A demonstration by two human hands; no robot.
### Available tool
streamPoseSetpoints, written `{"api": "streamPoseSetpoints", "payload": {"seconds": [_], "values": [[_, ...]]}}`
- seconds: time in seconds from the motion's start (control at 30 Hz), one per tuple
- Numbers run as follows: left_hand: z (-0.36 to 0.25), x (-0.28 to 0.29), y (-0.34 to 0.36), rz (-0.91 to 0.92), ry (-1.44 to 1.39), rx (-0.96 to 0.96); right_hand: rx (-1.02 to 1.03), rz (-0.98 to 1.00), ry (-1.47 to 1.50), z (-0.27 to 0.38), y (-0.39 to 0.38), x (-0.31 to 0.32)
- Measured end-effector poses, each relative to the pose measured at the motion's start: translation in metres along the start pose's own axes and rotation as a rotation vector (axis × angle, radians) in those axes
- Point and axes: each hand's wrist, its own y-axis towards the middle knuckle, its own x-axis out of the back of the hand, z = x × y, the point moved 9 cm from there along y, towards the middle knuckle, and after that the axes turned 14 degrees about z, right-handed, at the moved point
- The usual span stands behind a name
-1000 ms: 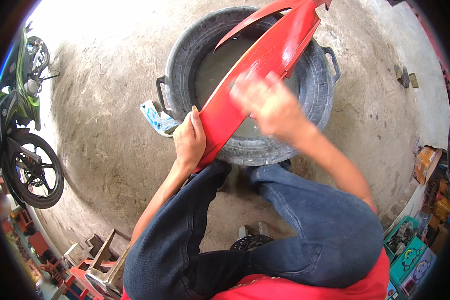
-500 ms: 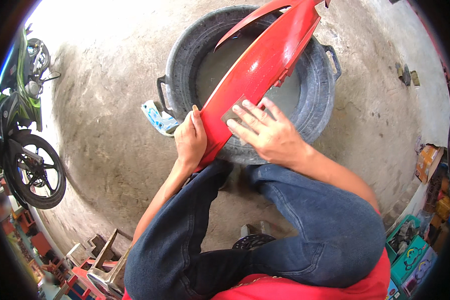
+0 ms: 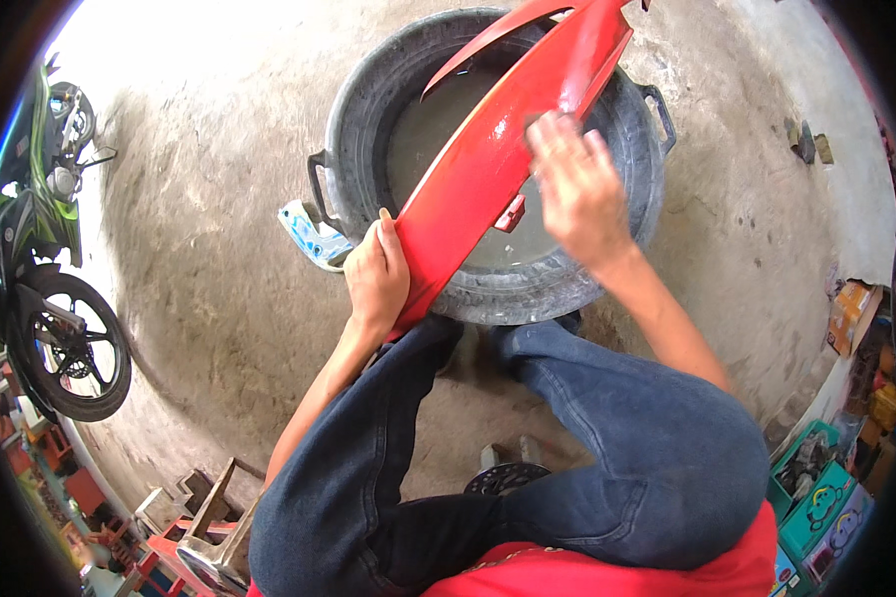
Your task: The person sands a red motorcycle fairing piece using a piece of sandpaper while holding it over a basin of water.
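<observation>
Red panel [image 3: 478,164] slants over a tub [image 3: 356,149], from near rim past far. Left hand [image 3: 378,279] grips its lower end; blurred right hand [image 3: 579,194], fingers extended, presses a dark pad [image 3: 534,129] against it.

Looks like a vehicle workshop, judging by the motorcycle [image 3: 20,224] parked at nine o'clock and the stained bare concrete floor [image 3: 199,298]. Fits, too, with the large dark tub [image 3: 361,179] beneath a glossy red panel [image 3: 483,154] at twelve o'clock, and with boxes [image 3: 816,512] crowded together at four o'clock.
</observation>
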Motion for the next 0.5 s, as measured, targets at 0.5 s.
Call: {"api": "streamPoseSetpoints", "payload": {"seconds": [0.5], "values": [[-0.005, 0.004, 0.000, -0.045, 0.023, -0.053, 0.164, 0.053, -0.090, 0.024, 0.025, -0.007]]}}
